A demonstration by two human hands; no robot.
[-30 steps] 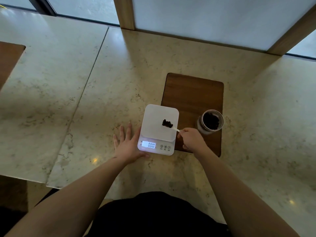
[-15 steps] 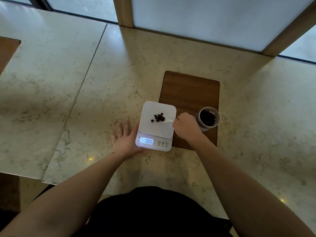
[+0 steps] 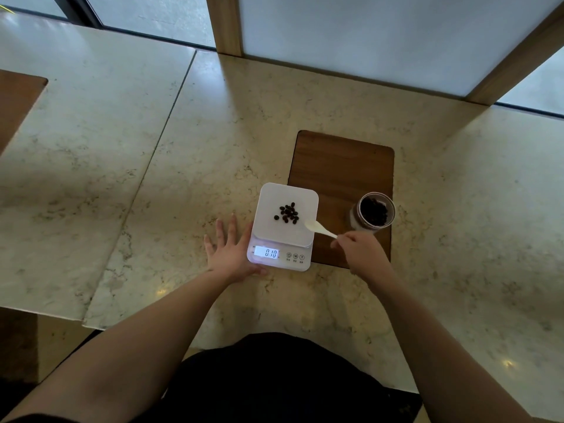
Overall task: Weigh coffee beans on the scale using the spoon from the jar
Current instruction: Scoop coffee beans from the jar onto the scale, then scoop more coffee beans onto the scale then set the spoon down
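Observation:
A white digital scale point(image 3: 268, 227) sits on the marble counter, its lit display reading 0.10. A small pile of dark coffee beans point(image 3: 287, 213) lies on its platform. My right hand point(image 3: 361, 251) holds a white plastic spoon point(image 3: 319, 228) by the handle; the empty bowl hovers over the platform's right edge. An open glass jar point(image 3: 373, 212) with beans inside stands on a wooden board point(image 3: 341, 166) to the right of the scale. My left hand point(image 3: 230, 253) rests flat on the counter, fingers spread, its thumb side against the scale's left edge.
The marble counter point(image 3: 183, 148) stretches left across a seam. A wooden post point(image 3: 225, 24) and a white panel stand along the back. Another brown board point(image 3: 15, 102) shows at the far left. The counter's front edge is close to my body.
The beans left the spoon and now lie spread on the platform. My right hand drew the empty spoon back to the right. The display went from 0.00 to 0.10.

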